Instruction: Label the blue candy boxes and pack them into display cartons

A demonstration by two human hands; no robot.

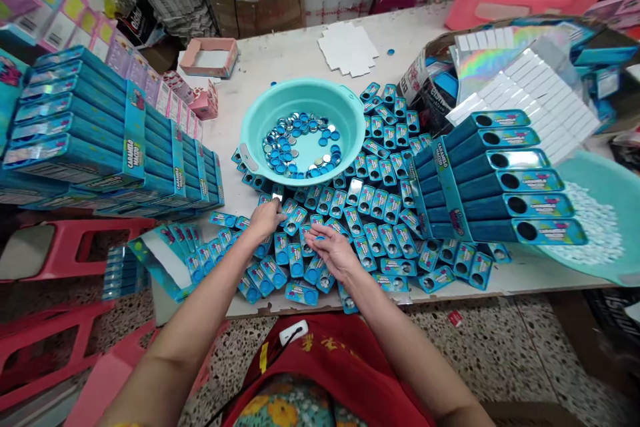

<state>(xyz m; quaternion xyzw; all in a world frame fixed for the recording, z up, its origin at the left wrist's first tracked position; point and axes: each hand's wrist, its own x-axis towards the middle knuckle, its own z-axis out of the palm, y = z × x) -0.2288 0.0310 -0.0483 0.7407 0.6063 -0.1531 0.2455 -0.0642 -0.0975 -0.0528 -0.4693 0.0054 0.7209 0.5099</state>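
Observation:
Many small blue boxes [299, 293] with round holes or discs in their top faces are spread over the table around both hands. My left hand [267, 219] is over them, its fingers closed and pointing down at the end of one box; what they pinch is hidden. Palm partly up, my right hand [336, 253] has its fingers curled around a small blue round cap, only partly visible. Just beyond the hands, a turquoise basin [250, 127] contains loose blue and silver round caps [285, 159].
Bundled blue boxes [75, 127] are stacked at the left, and another bundle [500, 180] stands at the right. Behind it is a carton [425, 83] with shiny sheets. A second basin [590, 173] of small white pieces stands far right. White card [349, 48] lies at the back.

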